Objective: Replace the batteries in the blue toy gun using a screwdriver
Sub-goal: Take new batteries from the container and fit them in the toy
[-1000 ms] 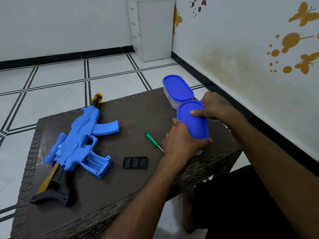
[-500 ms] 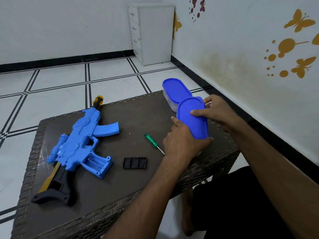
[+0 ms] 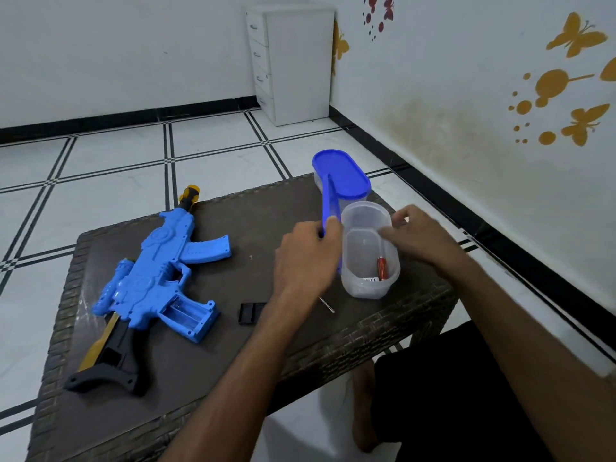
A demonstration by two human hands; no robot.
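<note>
White floor tiles (image 3: pixel 116 181) with dark grid lines are surrounding a low brown woven tabletop (image 3: pixel 383 335). White walls are meeting in the far corner, where a white drawer unit (image 3: pixel 293 61) is standing; yellow butterfly stickers (image 3: pixel 573 38) are showing on the right-hand wall.

Head view: the blue toy gun (image 3: pixel 156 271) is lying on its side on the left part of the tabletop, muzzle pointing away from the person and black stock pointing toward the near edge. Its battery compartment (image 3: pixel 186 313) is standing open and facing up. A black battery cover (image 3: pixel 250 313) is lying just beside the compartment on its right, partly hidden by the left forearm. The metal tip of the screwdriver (image 3: pixel 327 305) is showing on the tabletop beside the left wrist; the handle is hidden behind the left hand.

The left hand (image 3: pixel 306 258) is gripping a blue lid (image 3: pixel 328 208) with fingers and thumb curled round it, holding it on edge just beside the clear container (image 3: pixel 370 251). The right hand (image 3: pixel 420 238) is resting against the far right rim of that container, fingers bent at the rim; whether it is gripping the wall cannot be told. The clear container is standing uncovered near the right side of the tabletop, with a red battery (image 3: pixel 382 268) lying inside at the bottom. A second container (image 3: pixel 340 175), closed with a blue lid, is standing directly behind it at the far edge.
</note>
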